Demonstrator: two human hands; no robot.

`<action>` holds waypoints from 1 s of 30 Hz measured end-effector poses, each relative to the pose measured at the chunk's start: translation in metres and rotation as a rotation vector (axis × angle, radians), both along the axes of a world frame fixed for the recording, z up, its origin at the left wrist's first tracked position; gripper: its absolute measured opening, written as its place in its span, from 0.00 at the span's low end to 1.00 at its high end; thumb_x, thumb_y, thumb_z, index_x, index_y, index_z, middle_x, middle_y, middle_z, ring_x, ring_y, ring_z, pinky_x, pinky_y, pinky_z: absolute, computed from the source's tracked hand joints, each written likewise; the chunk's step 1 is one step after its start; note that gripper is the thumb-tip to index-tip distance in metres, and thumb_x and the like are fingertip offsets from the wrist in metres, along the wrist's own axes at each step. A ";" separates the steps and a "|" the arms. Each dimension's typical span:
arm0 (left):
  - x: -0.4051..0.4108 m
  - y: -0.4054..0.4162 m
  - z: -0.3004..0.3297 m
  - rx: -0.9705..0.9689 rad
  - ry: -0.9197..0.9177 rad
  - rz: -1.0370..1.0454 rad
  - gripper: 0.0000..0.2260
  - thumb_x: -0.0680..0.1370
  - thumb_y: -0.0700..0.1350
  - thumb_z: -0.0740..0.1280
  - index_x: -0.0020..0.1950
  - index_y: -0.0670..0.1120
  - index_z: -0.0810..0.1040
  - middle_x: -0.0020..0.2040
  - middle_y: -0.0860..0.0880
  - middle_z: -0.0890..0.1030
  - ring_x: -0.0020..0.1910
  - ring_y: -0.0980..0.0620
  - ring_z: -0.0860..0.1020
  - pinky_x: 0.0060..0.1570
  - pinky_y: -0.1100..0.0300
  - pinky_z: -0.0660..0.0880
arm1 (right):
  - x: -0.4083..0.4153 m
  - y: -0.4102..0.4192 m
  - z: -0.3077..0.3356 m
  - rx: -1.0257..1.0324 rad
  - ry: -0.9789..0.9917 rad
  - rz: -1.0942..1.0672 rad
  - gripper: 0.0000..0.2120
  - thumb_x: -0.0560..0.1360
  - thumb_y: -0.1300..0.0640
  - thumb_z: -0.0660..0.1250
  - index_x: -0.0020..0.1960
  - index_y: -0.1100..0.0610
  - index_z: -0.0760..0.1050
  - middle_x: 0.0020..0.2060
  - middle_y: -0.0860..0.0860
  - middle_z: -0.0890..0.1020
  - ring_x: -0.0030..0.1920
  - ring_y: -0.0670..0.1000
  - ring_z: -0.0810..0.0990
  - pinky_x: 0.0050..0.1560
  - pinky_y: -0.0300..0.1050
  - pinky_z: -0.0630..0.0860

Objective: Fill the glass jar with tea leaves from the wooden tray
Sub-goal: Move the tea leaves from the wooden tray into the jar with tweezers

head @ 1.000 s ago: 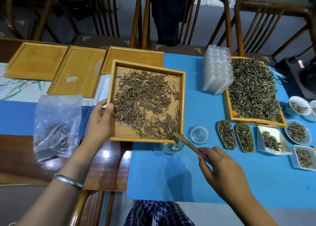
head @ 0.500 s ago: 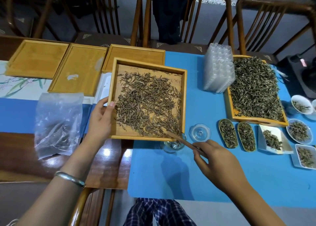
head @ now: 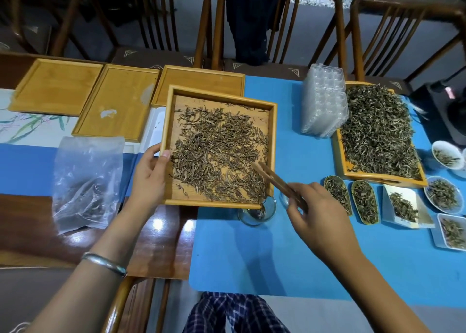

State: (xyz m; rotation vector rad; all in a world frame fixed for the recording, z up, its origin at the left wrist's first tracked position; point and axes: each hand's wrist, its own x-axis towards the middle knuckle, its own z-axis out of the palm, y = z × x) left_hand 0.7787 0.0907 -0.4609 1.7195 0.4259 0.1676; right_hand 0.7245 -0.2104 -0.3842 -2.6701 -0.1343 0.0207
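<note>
A square wooden tray (head: 168, 130) of brown tea leaves (head: 216, 153) is held tilted above the table, its near right corner over the glass jar (head: 256, 212). My left hand (head: 148, 178) grips the tray's left rim, thumb on the inside. My right hand (head: 317, 214) holds a wooden scoop stick (head: 273, 181) whose tip lies among the leaves near that corner. The jar stands on the blue mat (head: 264, 257) with a few leaves inside, its far side hidden by the tray. The jar's glass lid (head: 285, 200) is mostly hidden behind my right hand.
Three empty wooden trays (head: 58, 85) lie at the back left. A clear plastic bag (head: 85, 181) sits left of my hand. At right are a stack of plastic containers (head: 324, 100), a tray heaped with green tea (head: 375, 133), and several small dishes of leaves (head: 363, 201). Chairs line the far edge.
The scoop's tip has moved up from the tray's near right corner into the leaves. My right hand shifted slightly left. The tray stays held by my left hand.
</note>
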 end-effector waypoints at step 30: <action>0.004 0.004 -0.008 0.008 0.015 -0.001 0.15 0.82 0.49 0.62 0.66 0.44 0.74 0.50 0.46 0.79 0.46 0.55 0.76 0.50 0.61 0.71 | -0.050 -0.009 -0.012 -0.032 0.103 -0.003 0.10 0.72 0.59 0.69 0.54 0.53 0.78 0.40 0.48 0.77 0.34 0.52 0.79 0.30 0.51 0.76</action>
